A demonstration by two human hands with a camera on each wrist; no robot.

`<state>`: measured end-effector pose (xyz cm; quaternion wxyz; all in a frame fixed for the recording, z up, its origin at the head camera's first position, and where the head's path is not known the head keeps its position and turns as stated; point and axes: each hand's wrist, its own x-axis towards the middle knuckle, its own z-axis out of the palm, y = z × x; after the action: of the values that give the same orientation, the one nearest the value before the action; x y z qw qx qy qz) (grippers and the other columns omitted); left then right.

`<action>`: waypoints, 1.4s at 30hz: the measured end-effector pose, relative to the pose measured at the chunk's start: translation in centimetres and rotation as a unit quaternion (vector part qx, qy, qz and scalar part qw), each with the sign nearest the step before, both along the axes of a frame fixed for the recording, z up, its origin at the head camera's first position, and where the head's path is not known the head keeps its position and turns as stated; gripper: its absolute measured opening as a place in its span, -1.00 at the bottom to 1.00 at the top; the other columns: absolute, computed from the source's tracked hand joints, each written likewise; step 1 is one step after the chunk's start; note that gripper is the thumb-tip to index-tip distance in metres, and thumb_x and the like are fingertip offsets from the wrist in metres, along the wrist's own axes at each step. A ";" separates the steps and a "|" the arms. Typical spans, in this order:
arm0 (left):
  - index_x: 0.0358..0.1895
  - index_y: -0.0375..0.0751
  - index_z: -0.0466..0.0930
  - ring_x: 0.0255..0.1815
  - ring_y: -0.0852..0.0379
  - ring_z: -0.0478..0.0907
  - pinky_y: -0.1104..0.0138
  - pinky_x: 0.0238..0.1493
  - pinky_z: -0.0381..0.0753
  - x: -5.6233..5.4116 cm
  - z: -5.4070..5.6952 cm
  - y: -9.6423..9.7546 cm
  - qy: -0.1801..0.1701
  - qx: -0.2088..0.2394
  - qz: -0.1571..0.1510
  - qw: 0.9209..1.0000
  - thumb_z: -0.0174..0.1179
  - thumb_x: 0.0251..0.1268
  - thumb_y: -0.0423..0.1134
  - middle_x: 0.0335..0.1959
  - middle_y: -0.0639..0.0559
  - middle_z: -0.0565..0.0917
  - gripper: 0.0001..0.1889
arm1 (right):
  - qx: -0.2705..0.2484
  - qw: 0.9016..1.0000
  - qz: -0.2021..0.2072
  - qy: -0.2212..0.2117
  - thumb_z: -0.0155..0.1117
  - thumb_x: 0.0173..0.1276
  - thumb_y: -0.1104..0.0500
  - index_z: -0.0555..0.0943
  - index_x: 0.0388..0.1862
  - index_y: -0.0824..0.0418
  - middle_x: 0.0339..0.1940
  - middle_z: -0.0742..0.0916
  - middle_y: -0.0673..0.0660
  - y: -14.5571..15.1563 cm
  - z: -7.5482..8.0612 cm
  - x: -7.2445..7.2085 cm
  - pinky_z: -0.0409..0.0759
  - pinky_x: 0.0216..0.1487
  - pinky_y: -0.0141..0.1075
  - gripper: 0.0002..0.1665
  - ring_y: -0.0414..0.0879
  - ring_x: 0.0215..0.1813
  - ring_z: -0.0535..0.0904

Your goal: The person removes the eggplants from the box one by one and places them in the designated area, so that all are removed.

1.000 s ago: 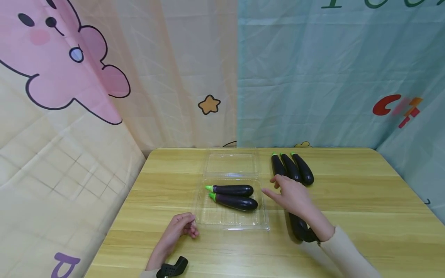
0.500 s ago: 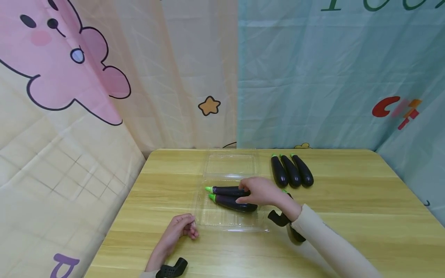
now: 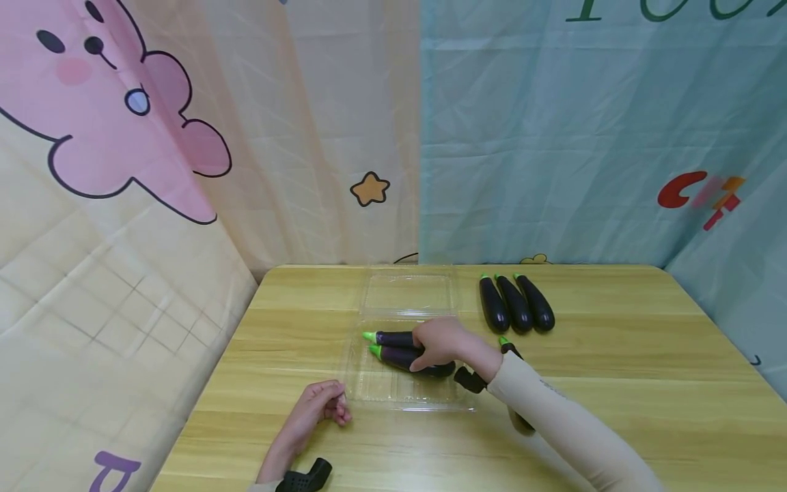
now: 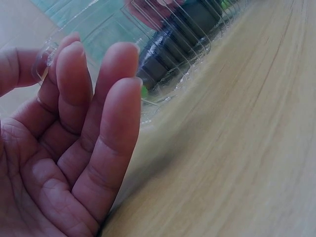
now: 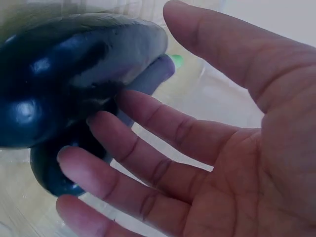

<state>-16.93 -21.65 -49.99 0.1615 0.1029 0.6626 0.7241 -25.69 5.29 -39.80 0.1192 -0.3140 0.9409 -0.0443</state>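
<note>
"How does the head view look?"
"Bright and even, with a pale sheen on the table (image 3: 412, 461) at six o'clock."
"And the left wrist?"
"Dimmer and cooler; a soft-edged shadow runs from the middle toward seven o'clock, and the wood grain blurs toward four."
"The right?"
"Hazy, bleached almost white at one o'clock; soft glints sit on the eggplant (image 5: 74, 81) toward nine."

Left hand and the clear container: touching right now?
Touching. In the left wrist view, the left hand pinches the edge of the clear container between thumb and fingers.
</note>
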 end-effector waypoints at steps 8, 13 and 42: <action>-0.49 -0.20 0.48 -0.48 0.14 0.62 0.31 -0.38 0.62 -0.1 -0.1 0.0 -0.001 0.000 0.001 1.000 -0.06 0.47 -0.19 -0.57 0.05 0.59 -0.68 | 0.052 0.998 -0.019 0.001 0.43 0.04 -0.23 0.47 -0.57 0.04 -0.60 0.50 -0.10 -0.7 -0.4 0.1 0.33 -0.48 -0.22 -0.55 -0.19 -0.52 0.37; -0.49 -0.20 0.48 -0.48 0.13 0.63 0.30 -0.38 0.62 -0.1 -0.2 0.0 -0.002 -0.001 0.000 1.000 -0.06 0.47 -0.19 -0.57 0.05 0.58 -0.68 | 0.078 0.996 -0.024 0.025 0.47 -0.03 -0.25 0.49 -0.58 0.03 -0.58 0.53 -0.11 -1.0 -0.8 0.3 0.43 -0.43 -0.16 -0.53 -0.19 -0.48 0.43; -0.49 -0.20 0.47 -0.48 0.14 0.62 0.31 -0.38 0.62 -0.1 -0.3 0.0 0.005 0.002 -0.004 1.000 -0.07 0.48 -0.19 -0.57 0.06 0.58 -0.68 | 0.020 1.000 0.001 0.019 0.52 -0.09 -0.24 0.67 -0.31 0.02 -0.40 0.65 -0.09 -0.3 -1.4 0.1 0.51 -0.35 -0.16 -0.53 -0.16 -0.35 0.54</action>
<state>-17.00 -21.63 -50.26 0.1613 0.1098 0.6612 0.7244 -25.55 4.98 -41.21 0.1074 -0.3129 0.9435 -0.0193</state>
